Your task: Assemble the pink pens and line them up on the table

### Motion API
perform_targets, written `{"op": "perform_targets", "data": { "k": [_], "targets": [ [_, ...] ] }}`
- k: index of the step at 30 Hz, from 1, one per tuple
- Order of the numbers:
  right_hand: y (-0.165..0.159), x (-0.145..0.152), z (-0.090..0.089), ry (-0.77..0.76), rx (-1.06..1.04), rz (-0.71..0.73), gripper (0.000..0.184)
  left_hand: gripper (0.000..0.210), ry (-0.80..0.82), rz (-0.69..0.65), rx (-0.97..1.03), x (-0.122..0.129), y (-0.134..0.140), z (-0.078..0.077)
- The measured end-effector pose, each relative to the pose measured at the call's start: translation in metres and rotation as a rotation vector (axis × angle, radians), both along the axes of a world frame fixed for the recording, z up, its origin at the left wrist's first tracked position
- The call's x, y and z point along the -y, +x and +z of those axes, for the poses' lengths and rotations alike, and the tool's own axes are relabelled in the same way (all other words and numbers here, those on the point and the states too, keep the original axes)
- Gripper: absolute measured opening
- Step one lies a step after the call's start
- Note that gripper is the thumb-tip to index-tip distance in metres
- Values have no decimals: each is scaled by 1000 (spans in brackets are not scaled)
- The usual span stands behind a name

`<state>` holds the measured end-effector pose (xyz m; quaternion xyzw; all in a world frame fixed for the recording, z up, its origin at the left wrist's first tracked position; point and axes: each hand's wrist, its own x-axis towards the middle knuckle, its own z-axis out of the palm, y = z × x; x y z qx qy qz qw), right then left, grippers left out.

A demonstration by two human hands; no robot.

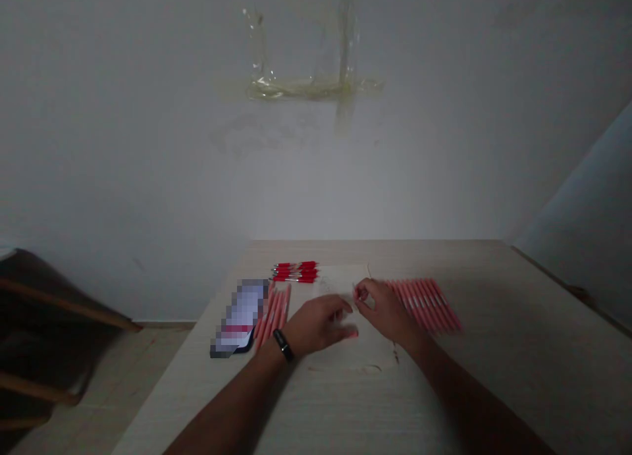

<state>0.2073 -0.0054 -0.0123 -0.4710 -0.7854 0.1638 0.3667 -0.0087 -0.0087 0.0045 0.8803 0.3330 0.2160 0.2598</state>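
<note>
My left hand [323, 322], with a black band [283, 345] on its wrist, is over a pale sheet [340, 357] on the table. Its thumb and bent fingers are apart, and a small pink spot shows at the thumb tip. Facing it, my right hand [384, 306] has thumb and fingers pinched together; a small pinkish bit shows there, too blurred to name. Just right of that hand lies a neat row of pink pen-like sticks [429, 303], partly hidden by it. Several more pink sticks [270, 320] lie beside my left wrist.
Several red pens [296, 272] lie side by side near the back of the table [375, 415]. A phone [239, 317] with a blurred-out screen is at the left edge. The wall [375, 178] stands behind the table, and dark wooden furniture [44, 349] is at far left.
</note>
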Motion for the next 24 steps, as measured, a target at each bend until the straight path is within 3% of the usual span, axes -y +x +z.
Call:
{"op": "perform_targets", "data": {
  "k": [8,12,17,24],
  "targets": [
    [6,-4,-1,36,68,-21,11,31,-18,-110,-112,-1,4,-5],
    [9,-5,2,68,94,-18,11,16,26,36,-40,-4,-1,0],
    [15,-8,4,94,125,-16,11,18,61,270,80,-8,-6,3],
    [19,-10,2,143,199,11,12,18,91,351,134,-7,-5,12]
  ]
}}
